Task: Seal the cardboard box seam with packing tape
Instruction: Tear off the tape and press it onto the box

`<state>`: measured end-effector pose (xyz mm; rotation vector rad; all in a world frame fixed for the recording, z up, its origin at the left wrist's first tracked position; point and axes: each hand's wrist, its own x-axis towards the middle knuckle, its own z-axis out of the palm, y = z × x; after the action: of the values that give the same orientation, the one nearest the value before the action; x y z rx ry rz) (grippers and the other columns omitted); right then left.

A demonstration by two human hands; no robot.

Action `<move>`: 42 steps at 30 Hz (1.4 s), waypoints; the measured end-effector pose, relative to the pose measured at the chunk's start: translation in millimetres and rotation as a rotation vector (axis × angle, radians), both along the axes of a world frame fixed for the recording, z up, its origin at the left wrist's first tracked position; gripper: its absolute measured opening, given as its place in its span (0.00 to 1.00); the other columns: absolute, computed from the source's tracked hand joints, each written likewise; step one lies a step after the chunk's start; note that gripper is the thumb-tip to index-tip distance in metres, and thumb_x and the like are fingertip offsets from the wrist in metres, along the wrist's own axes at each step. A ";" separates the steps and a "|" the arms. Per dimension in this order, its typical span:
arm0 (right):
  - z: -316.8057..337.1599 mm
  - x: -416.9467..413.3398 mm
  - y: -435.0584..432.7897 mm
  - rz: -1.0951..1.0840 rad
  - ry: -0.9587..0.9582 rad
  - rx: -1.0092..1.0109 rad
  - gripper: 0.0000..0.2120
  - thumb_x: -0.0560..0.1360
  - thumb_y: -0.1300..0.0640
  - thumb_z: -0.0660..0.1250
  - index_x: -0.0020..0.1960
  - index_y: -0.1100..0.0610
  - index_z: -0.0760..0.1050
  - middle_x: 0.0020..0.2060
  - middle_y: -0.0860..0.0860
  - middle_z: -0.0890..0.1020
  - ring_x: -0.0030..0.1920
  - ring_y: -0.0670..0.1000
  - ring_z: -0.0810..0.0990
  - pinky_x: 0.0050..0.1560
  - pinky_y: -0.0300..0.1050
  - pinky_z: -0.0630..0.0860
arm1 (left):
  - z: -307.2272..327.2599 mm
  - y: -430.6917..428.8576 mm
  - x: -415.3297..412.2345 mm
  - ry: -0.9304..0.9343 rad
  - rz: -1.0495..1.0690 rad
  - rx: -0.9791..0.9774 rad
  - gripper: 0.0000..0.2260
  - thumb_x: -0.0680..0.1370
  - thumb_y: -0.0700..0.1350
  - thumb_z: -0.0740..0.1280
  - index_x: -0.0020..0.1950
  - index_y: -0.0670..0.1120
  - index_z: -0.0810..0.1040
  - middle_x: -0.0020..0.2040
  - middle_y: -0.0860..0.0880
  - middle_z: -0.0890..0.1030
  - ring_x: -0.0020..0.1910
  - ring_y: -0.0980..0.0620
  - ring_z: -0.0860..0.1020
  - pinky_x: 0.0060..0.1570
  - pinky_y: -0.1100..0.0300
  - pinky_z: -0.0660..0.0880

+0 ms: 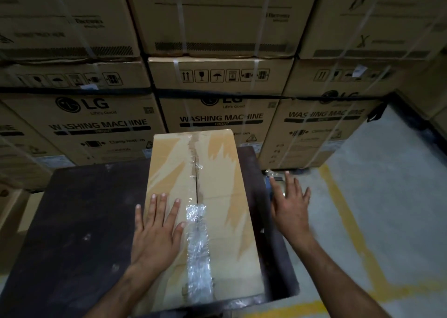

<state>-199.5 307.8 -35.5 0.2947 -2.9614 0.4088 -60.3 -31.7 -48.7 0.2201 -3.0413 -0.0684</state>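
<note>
A long cardboard box (217,172) lies on a dark table (79,221), its centre seam (196,182) running away from me. Crinkled clear packing tape (198,250) covers the near half of the seam; the far half shows torn paper and bare seam. My left hand (157,233) presses flat on the box top, left of the tape, fingers spread. My right hand (290,206) hovers open beyond the box's right side, fingers spread, over a bluish tape dispenser (274,178) that it mostly hides.
Stacked washing-machine cartons (217,88) with white straps form a wall right behind the table. To the right is grey concrete floor (387,184) with yellow painted lines (350,221). More cartons stand at the far right edge.
</note>
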 end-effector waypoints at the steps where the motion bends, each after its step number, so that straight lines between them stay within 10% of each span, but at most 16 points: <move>1: -15.8 2.4 1.5 0.003 -0.060 0.002 0.27 0.77 0.54 0.60 0.76 0.53 0.73 0.75 0.68 0.71 0.73 0.73 0.71 0.69 0.82 0.63 | 0.9 0.7 0.5 0.000 0.003 -0.005 0.30 0.84 0.60 0.51 0.85 0.51 0.63 0.86 0.42 0.62 0.86 0.39 0.56 0.83 0.31 0.50; 22: -101.0 40.9 0.7 0.151 -0.416 0.113 0.30 0.83 0.39 0.52 0.84 0.41 0.54 0.83 0.56 0.62 0.79 0.67 0.65 0.76 0.65 0.66 | 7.8 2.7 1.4 -0.029 0.006 0.011 0.30 0.86 0.60 0.50 0.87 0.52 0.56 0.88 0.41 0.55 0.87 0.40 0.49 0.83 0.32 0.44; 26: -51.3 25.4 -9.7 0.001 -0.139 -0.127 0.30 0.85 0.35 0.50 0.84 0.46 0.60 0.82 0.56 0.65 0.79 0.66 0.66 0.71 0.68 0.72 | 10.4 2.7 1.7 -0.034 0.003 0.014 0.30 0.86 0.60 0.50 0.87 0.52 0.56 0.88 0.41 0.55 0.87 0.39 0.49 0.83 0.32 0.43; 30: 27.6 16.6 -51.1 0.036 0.104 -0.273 0.30 0.85 0.37 0.53 0.83 0.49 0.63 0.83 0.55 0.64 0.84 0.59 0.58 0.79 0.64 0.62 | 10.8 2.3 1.6 -0.038 0.008 0.022 0.30 0.86 0.61 0.49 0.87 0.52 0.56 0.88 0.41 0.55 0.87 0.40 0.50 0.83 0.32 0.44; 35: 41.6 56.0 -122.3 0.372 -0.204 0.105 0.35 0.83 0.29 0.41 0.85 0.41 0.44 0.86 0.50 0.44 0.85 0.55 0.39 0.84 0.65 0.40 | 6.8 -0.1 1.0 -0.042 0.010 0.055 0.30 0.86 0.62 0.49 0.87 0.53 0.55 0.88 0.42 0.54 0.88 0.41 0.48 0.83 0.32 0.45; 42: 16.8 70.1 -143.7 0.344 -0.267 0.218 0.39 0.81 0.25 0.39 0.85 0.44 0.39 0.86 0.51 0.40 0.84 0.56 0.33 0.83 0.65 0.36 | 6.3 -0.4 2.1 -0.046 -0.012 0.072 0.31 0.86 0.63 0.48 0.87 0.52 0.54 0.88 0.42 0.52 0.88 0.41 0.47 0.83 0.32 0.45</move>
<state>-129.4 164.1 -18.7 0.8446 -3.2231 0.1685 -58.2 -32.1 -42.4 0.2113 -3.0893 -0.1768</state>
